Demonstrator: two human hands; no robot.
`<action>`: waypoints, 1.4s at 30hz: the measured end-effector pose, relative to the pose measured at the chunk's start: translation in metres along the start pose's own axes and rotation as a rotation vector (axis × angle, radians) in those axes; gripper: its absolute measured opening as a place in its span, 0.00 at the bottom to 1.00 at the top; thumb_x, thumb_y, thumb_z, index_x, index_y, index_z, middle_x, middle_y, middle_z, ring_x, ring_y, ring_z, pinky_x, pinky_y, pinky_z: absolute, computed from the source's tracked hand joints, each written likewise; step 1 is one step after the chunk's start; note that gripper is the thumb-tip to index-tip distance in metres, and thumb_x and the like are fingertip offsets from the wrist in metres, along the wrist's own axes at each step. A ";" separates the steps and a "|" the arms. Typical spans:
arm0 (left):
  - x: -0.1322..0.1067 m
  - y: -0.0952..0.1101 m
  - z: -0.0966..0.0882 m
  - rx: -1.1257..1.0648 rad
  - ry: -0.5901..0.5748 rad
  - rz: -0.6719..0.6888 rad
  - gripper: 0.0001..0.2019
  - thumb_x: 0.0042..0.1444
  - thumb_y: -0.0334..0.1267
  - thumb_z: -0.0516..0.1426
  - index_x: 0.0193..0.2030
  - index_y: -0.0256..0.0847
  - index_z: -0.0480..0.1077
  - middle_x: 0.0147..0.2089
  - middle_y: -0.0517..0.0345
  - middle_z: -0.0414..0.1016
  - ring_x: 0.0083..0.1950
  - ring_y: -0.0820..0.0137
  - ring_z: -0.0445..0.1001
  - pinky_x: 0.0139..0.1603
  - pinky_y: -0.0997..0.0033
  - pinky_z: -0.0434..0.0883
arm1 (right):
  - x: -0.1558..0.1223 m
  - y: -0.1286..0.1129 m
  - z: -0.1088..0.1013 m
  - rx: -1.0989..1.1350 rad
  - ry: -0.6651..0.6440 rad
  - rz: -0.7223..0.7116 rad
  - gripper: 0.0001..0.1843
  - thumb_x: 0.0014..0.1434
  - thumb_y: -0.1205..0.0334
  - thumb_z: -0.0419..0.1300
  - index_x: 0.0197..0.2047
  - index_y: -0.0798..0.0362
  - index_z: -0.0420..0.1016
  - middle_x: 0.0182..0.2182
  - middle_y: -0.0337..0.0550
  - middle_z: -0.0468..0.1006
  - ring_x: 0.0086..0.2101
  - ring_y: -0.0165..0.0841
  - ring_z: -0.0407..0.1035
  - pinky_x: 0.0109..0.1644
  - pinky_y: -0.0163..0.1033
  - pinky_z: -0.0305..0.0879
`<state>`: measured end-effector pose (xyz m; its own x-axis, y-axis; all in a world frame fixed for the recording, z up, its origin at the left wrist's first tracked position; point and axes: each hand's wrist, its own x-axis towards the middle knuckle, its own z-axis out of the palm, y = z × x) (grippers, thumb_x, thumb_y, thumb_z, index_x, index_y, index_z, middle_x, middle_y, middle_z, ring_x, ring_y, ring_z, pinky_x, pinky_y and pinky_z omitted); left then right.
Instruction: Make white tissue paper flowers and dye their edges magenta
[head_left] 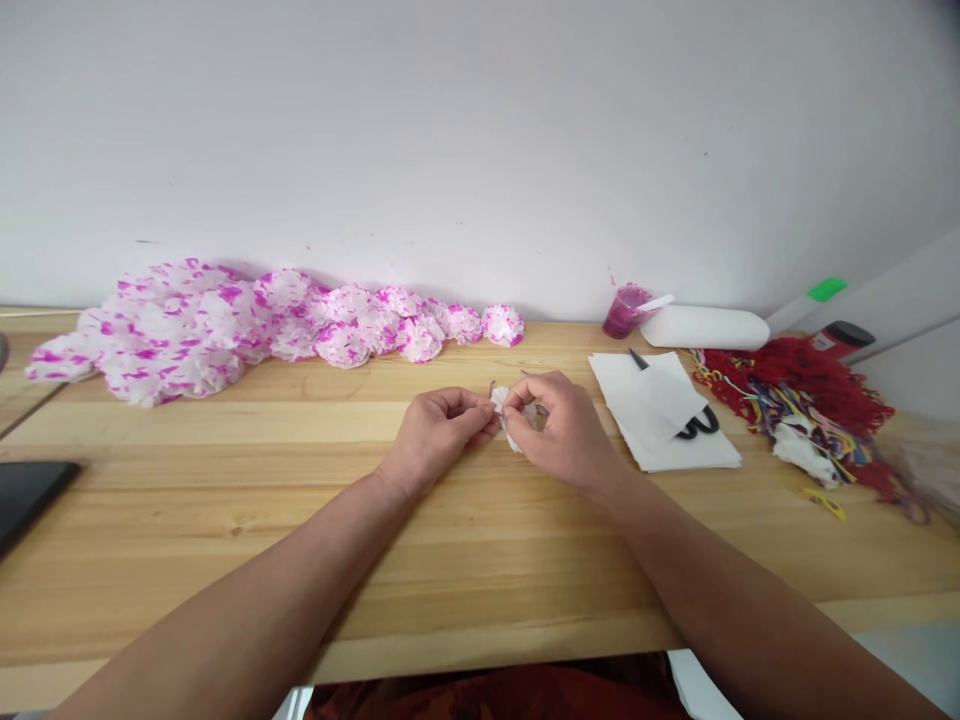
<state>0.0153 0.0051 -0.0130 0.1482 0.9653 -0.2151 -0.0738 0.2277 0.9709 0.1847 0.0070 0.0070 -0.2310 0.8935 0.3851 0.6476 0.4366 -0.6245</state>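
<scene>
At the middle of the table, a small piece of white pleated paper (513, 441) lies between my two hands. My left hand (444, 428) is closed, its thumb and fingertips pinched at the left side of the paper. Opposite it, my right hand (559, 425) pinches at the paper with thumb and forefinger. A thin dark purplish strand (493, 388) sticks up by my left fingertips, and another bit of it shows beside my right hand. My fingers hide most of the strand and how it runs about the paper.
Pink-spotted white paper flowers (187, 330) are heaped along the wall. To the right lie white paper sheets (679, 455), black-handled scissors (701, 424) partly under a sheet, a cup of purple liquid (625, 312), a white bottle (705, 327) and tangled coloured yarn (817, 390). A dark flat object (34, 490) lies left.
</scene>
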 end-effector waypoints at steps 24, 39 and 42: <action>-0.001 0.001 0.001 0.042 0.068 0.225 0.13 0.49 0.45 0.67 0.32 0.36 0.78 0.34 0.53 0.81 0.35 0.68 0.76 0.40 0.70 0.71 | -0.002 0.004 0.002 -0.050 0.100 -0.193 0.06 0.55 0.71 0.61 0.31 0.49 0.71 0.31 0.38 0.79 0.40 0.37 0.71 0.48 0.44 0.60; -0.003 0.005 -0.002 0.233 0.010 0.123 0.11 0.52 0.43 0.63 0.35 0.36 0.80 0.31 0.55 0.80 0.30 0.70 0.74 0.31 0.73 0.68 | 0.000 0.006 0.005 0.011 0.049 -0.095 0.06 0.55 0.70 0.61 0.29 0.50 0.72 0.31 0.40 0.79 0.38 0.37 0.71 0.44 0.43 0.62; -0.003 0.006 -0.001 0.303 0.022 0.168 0.11 0.52 0.42 0.62 0.36 0.36 0.80 0.30 0.56 0.80 0.28 0.71 0.72 0.27 0.75 0.65 | 0.000 0.005 0.003 0.059 0.022 -0.060 0.06 0.56 0.69 0.61 0.30 0.50 0.72 0.31 0.39 0.80 0.37 0.36 0.72 0.44 0.42 0.63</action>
<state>0.0133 0.0035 -0.0071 0.1370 0.9894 -0.0490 0.2012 0.0206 0.9793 0.1853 0.0090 0.0018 -0.2515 0.8632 0.4377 0.5890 0.4954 -0.6385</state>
